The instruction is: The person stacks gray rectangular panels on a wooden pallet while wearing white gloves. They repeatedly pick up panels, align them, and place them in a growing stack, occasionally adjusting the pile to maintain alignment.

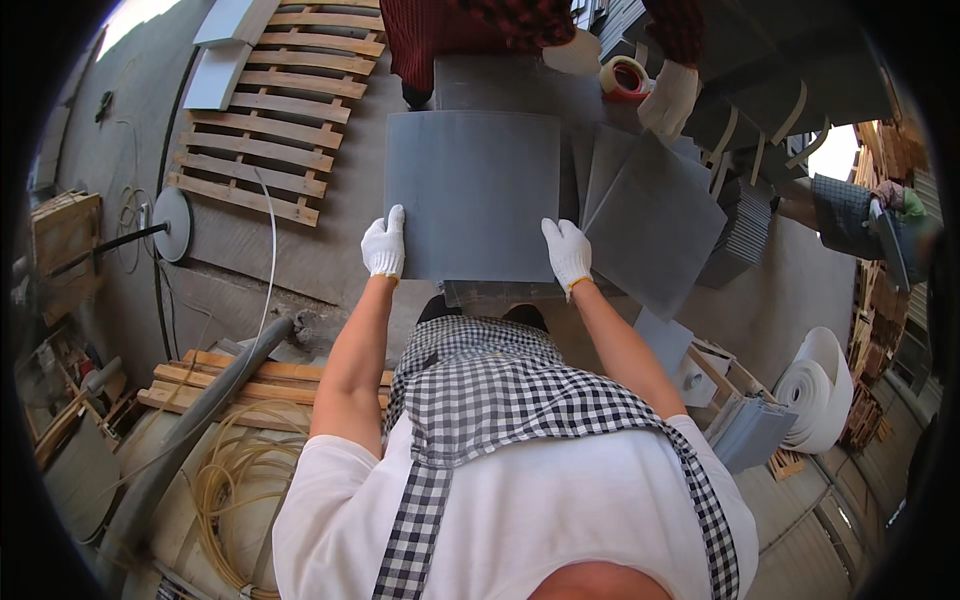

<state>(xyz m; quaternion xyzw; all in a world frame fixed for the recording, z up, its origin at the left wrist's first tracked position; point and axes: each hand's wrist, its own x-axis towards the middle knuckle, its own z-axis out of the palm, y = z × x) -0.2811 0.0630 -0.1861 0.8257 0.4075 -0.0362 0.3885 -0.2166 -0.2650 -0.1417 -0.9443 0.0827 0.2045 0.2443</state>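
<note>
A square grey tile (473, 195) lies level in front of me, gripped at both sides. My left hand (384, 243), in a white knitted glove, holds its near left edge with the thumb on top. At the near right edge my right hand (567, 250), gloved alike, grips it the same way; the fingers beneath are hidden. To the right of it, several similar grey tiles (655, 220) lie fanned over one another. Beyond the held tile another dark grey tile (490, 85) shows in part.
Across from me a person in a red checked sleeve has a gloved hand (668, 100) near a tape roll (624, 77). A wooden pallet (290, 110) carries white boxes at far left. Right stand a tile stack (740, 225) and a white foam roll (808, 393). A hose coil (235, 480) lies left.
</note>
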